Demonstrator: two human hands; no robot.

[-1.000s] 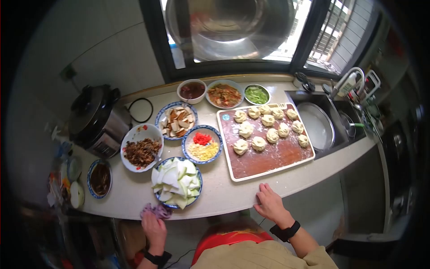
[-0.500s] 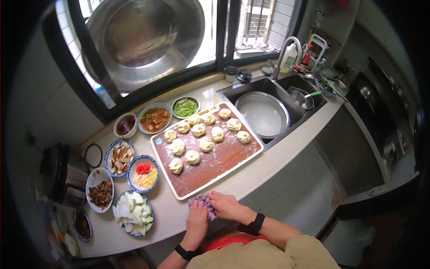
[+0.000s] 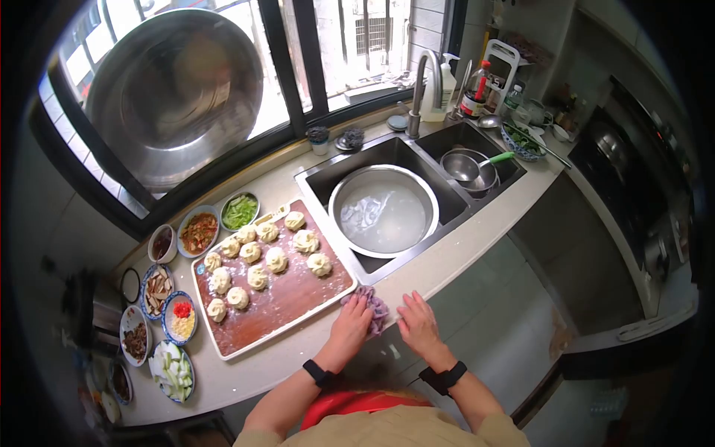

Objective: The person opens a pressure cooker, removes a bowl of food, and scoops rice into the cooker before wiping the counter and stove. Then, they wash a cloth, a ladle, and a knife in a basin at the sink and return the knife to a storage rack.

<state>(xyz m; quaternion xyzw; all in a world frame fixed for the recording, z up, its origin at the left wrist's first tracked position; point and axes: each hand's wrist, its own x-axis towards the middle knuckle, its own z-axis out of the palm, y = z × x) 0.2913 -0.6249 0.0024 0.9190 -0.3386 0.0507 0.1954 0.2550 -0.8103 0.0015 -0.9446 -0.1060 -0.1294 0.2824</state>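
My left hand [image 3: 350, 326] presses down on a purple cloth [image 3: 375, 305] lying on the pale countertop [image 3: 439, 261] near its front edge, just in front of the sink. My right hand [image 3: 417, 324] rests flat on the counter right beside the cloth, fingers spread, holding nothing. Just left of the cloth lies a wooden board [image 3: 283, 302] dusted with flour and carrying several shaped dough buns [image 3: 276, 258].
A steel basin of cloudy water [image 3: 383, 211] sits in the near sink; a smaller steel bowl [image 3: 468, 167] with a green-handled utensil sits in the far one. Bowls of chopped food [image 3: 170, 339] line the counter's left. A large steel pan [image 3: 173, 93] leans against the window.
My hands and the purple cloth have slid right along the counter's front edge, from beside the vegetable bowl to the front of the sink. The view swung right with them.
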